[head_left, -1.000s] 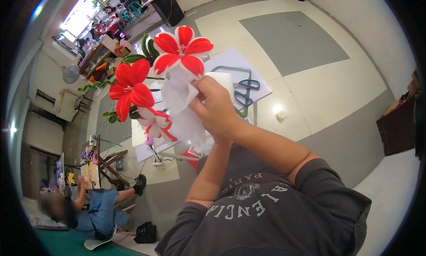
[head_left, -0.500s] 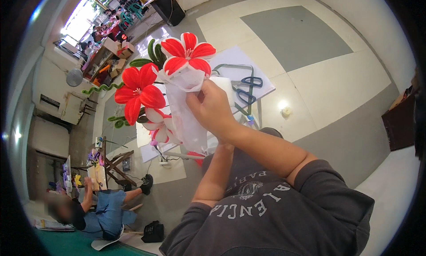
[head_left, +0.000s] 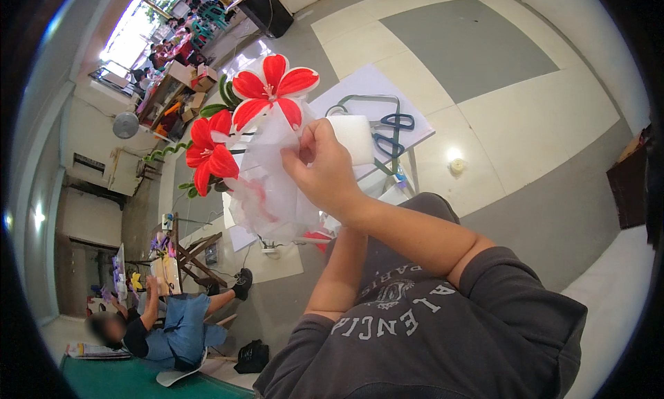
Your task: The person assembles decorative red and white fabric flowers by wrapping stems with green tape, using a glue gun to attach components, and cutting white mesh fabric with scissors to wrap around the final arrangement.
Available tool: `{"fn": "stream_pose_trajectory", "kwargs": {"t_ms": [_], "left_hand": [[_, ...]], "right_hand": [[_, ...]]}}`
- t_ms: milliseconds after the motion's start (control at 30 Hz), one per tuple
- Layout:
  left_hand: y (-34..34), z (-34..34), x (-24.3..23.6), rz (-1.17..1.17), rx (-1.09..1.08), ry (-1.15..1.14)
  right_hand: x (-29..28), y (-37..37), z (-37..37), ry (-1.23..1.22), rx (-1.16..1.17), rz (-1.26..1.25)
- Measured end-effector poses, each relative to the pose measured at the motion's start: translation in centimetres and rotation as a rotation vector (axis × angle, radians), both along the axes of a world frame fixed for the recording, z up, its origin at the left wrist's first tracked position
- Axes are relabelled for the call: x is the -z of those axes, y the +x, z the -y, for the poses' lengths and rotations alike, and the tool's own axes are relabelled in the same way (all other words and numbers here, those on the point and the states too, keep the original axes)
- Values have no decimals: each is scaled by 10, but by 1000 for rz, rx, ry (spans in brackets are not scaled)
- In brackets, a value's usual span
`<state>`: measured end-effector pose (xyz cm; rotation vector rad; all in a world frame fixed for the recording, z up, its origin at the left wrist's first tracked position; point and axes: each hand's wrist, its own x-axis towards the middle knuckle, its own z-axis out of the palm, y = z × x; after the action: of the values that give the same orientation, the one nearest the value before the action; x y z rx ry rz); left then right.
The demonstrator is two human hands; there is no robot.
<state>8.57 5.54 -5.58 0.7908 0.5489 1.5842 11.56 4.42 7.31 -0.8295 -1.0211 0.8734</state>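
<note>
Just left of the middle of the view, the right hand pinches a translucent white wrapping sheet between thumb and fingers; the left forearm runs up behind the right wrist, and its hand is hidden, so I cannot tell how it is closed. The sheet hangs bunched against the flowers, which stand above and to the left of the right hand: a white-edged red flower at the top, a plain red flower lower left, and a paler pink-and-white flower seen dimly through the sheet. Green leaves and a curly green tendril stick out at the left. Beyond the right hand, a white roll, scissors with dark blue handles and a looped green band lie on the pale desk. Farther right, a small cream roll sits on the tiled floor. At lower left, a seated person in blue shorts has a raised hand near a yellow flower; a black bag rests nearby.
</note>
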Motion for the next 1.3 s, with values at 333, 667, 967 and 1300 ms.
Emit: {"fn": "stream_pose_trajectory", "kwargs": {"t_ms": [333,667,967,1300], "left_hand": [[1,2,1,9,2,-3],[-3,3,5,8,9,-23],[-2,0,5,6,23,-25],[-2,2,5,5,24,-33]], "right_hand": [[14,4,-2,404,45,231],[15,4,-1,425,28,374],[19,1,-3,401,12,438],[21,1,-5,439,7,456]]}}
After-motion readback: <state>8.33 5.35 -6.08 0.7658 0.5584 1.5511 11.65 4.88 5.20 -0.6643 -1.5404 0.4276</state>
